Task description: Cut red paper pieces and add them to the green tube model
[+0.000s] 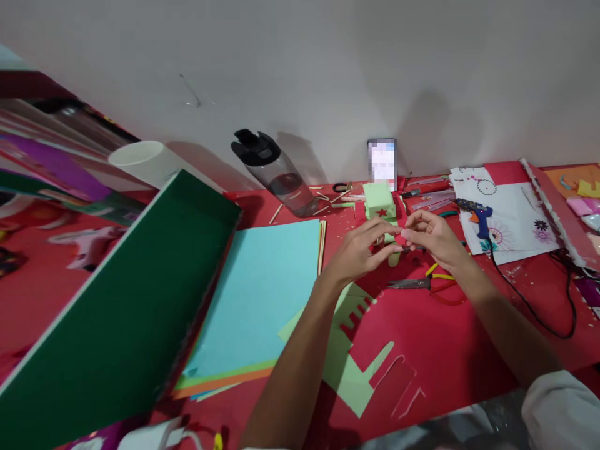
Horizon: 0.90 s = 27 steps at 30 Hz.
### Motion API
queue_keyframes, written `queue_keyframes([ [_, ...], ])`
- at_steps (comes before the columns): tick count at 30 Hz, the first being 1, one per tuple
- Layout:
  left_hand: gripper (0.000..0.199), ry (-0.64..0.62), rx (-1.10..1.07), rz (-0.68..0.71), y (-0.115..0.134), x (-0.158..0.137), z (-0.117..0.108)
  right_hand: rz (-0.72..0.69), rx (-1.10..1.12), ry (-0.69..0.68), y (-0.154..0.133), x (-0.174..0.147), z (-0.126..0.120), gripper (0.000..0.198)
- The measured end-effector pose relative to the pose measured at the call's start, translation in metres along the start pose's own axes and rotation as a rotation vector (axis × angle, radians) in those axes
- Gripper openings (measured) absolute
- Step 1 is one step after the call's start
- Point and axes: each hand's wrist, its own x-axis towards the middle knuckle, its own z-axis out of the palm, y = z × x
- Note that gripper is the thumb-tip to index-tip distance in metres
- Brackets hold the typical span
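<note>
My left hand [359, 253] and my right hand [435, 240] meet over the table, fingertips closed around a small red piece of paper [400, 239]. Its exact shape is partly covered by the fingers. Just behind them stands a light green paper model [379, 199] with a red star on its front; its lower part is hidden by my hands. Below my right hand lie scissors [412, 284] with red and yellow handles. Light green paper with cut-out slots [344, 369] rests under and beside my left forearm.
A stack of coloured sheets [267, 275] lies left, beside a tilted dark green board [126, 300]. Behind are a water bottle [285, 181] and a phone [383, 164] against the wall. A blue glue gun [482, 219] with a trailing black cord [529, 306] sits right.
</note>
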Motion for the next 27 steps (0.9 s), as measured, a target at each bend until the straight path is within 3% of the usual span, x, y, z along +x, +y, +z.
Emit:
queue_keyframes([
  [7,0.024,0.027,0.012,0.011,-0.0003,0.0002,0.0009,0.037,0.039,0.005,-0.0016,0.0009,0.0027,0.043],
  [27,0.024,0.015,-0.036,-0.042,0.0012,0.0019,0.0027,-0.026,-0.048,0.028,-0.0006,0.0018,0.0047,0.042],
])
